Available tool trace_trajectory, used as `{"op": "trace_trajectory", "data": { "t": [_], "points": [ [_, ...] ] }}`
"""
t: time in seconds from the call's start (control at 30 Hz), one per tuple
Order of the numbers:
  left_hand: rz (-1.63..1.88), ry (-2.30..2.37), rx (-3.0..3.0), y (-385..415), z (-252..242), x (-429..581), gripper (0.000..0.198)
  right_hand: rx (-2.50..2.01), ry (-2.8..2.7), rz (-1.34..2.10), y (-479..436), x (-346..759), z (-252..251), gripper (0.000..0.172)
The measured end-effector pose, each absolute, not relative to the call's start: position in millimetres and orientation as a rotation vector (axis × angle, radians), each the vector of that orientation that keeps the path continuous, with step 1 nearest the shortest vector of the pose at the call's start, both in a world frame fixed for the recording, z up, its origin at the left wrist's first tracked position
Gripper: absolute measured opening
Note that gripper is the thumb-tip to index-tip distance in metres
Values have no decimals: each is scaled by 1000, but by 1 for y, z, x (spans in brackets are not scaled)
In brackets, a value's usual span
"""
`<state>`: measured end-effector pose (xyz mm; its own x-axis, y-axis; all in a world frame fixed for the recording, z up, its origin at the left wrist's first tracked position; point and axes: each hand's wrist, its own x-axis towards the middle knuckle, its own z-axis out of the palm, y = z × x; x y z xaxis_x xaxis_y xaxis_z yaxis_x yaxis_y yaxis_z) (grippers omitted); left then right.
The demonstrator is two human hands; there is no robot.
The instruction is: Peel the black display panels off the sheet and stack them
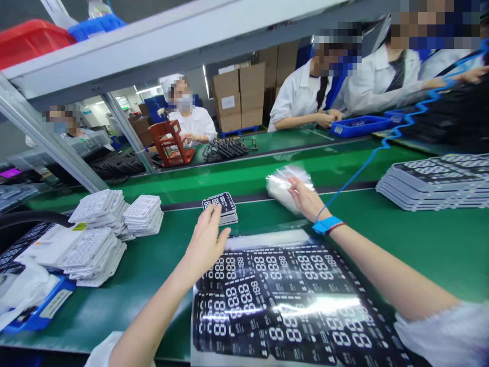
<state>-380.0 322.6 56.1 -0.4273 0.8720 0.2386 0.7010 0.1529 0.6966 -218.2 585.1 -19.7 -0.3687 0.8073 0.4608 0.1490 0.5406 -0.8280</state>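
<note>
The left hand (204,245), fingers spread wide, is just at a small stack of black display panels (220,208) mid-way across the green table (405,250). The right hand (303,199) pinches a clear plastic bag (284,187) between narrowed fingers.

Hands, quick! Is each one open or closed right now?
Left hand: open, fingers spread at a small stack of display panels.
Right hand: fingers on a clear plastic bag; grip cannot be told.

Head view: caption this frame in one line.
Left hand nears stacked display panels; right hand touches a clear plastic bag; a large printed sheet lies on the green bench.
</note>
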Motion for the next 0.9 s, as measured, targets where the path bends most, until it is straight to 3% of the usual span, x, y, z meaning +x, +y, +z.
{"op": "trace_trajectory", "data": {
  "t": [0.1, 0.23, 0.3, 0.4, 0.57, 0.9],
  "points": [
    [819, 2040, 1513, 291, 48, -362, 51, -790, -2008, 852, 581, -221, -21, 33],
    [434, 1869, 1493, 263, 31, -353, 103, -539, -2338, 722, 528, -209, -12, 54],
    [357, 1868, 1528, 258, 24, -356, 115, -373, -2522, 840, 491, -200, -8, 63],
    [385, 1872, 1574, 259, 16, -362, 113, -251, -2678, 998, 445, -188, -11, 88],
    [483, 1826, 1636, 271, 11, -371, 109, -206, -2777, 965, 426, -185, -31, 93],
    [681, 1855, 1599, 272, 6, -367, 83, -155, -2730, 816, 435, -190, -53, 65]
  ]
}}
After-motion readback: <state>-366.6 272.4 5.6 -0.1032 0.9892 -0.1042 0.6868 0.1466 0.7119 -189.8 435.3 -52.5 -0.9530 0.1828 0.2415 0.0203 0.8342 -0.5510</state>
